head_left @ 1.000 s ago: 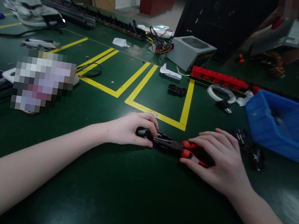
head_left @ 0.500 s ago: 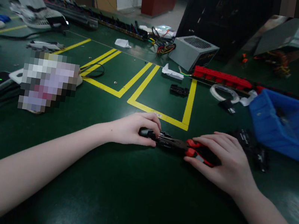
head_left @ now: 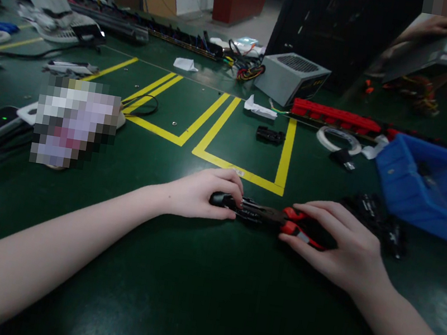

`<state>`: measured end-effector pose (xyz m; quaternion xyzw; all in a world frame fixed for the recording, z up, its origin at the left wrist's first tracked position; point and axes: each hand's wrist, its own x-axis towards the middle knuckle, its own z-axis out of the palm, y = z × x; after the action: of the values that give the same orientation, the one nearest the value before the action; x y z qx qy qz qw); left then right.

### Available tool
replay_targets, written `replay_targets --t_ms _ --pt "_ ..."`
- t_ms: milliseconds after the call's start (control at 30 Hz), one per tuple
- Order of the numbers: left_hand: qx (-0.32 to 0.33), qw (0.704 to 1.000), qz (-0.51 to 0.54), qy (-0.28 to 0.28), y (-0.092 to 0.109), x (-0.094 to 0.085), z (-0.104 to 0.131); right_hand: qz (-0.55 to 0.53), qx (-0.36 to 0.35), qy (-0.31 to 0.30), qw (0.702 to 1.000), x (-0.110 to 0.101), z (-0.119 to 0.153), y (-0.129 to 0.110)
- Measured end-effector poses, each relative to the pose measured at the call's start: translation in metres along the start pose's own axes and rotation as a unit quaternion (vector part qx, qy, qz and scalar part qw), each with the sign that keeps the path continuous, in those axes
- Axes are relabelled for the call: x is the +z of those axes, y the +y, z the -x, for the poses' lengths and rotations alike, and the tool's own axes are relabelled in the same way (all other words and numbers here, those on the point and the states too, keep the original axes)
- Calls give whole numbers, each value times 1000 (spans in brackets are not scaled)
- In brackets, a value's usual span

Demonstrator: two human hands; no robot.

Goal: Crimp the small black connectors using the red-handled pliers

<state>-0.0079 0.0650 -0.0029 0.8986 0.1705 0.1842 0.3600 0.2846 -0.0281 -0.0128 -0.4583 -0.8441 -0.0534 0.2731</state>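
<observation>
My left hand (head_left: 205, 190) is closed around a small black part (head_left: 221, 199), whose rounded end shows between thumb and fingers. In my right hand (head_left: 348, 249) are red-handled pliers (head_left: 292, 228), with the fingers and thumb on the handles. The dark jaws point left and meet the black part just above the table (head_left: 203, 294). Exactly where the jaws grip is hard to make out. A similar black piece (head_left: 270, 135) lies inside the yellow-taped rectangle ahead.
A blue bin (head_left: 435, 195) stands at the right, with black pieces (head_left: 391, 234) beside it. Further back are a grey power supply (head_left: 292, 79), a red strip (head_left: 337, 116) and a coil of white cable (head_left: 338, 140). At top right, another person's hand (head_left: 439, 26) touches a grey box.
Both hands and the pliers stay nearly in place, while the whole view shifts slightly. At top right, the other person's hands and the grey box have moved.
</observation>
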Motion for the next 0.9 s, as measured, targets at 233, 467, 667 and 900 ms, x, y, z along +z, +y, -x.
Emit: replay_targets --t_ms 233,467,667,900 --pt "-15 995 -97 14 12 8 -1 45 6 31 998 -2 1 0" --pt "3 986 -167 6 15 11 1 47 6 47 998 -2 1 -1" --pt "44 976 -212 17 12 12 2 44 7 43 998 -3 1 -2" --pt "67 965 -251 19 12 10 2 53 -14 46 997 -3 -1 -3"
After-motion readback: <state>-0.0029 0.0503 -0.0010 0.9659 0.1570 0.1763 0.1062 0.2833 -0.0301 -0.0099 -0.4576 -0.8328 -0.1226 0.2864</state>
